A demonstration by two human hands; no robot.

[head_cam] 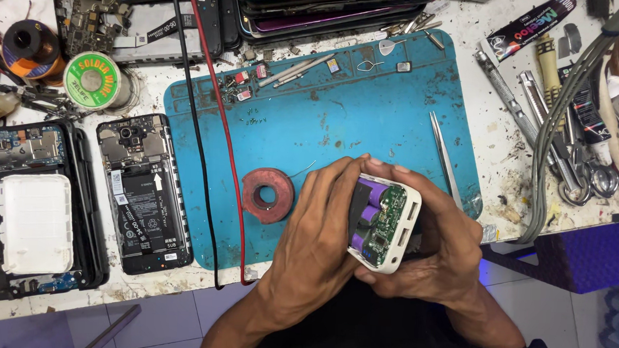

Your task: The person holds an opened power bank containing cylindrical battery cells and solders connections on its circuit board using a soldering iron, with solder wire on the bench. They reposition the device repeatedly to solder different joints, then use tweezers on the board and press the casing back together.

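Both my hands hold an opened white power bank (392, 221) near the front edge of the table. Inside it I see purple cells and a green circuit board. My left hand (317, 227) wraps its left side, fingers over the top edge. Cupping its right side and underside is my right hand (443, 248). Just left of my left hand, a red spool of wire (267, 194) lies on the blue work mat (326, 118). Metal tweezers (446, 156) lie on the mat right above my right hand.
An opened phone (144, 190) and another with a white cover (35, 220) lie at the left. Red and black cables (213, 119) cross the mat. A solder reel (92, 79), stacked phones (325, 9) and tools (573, 124) crowd the back and right.
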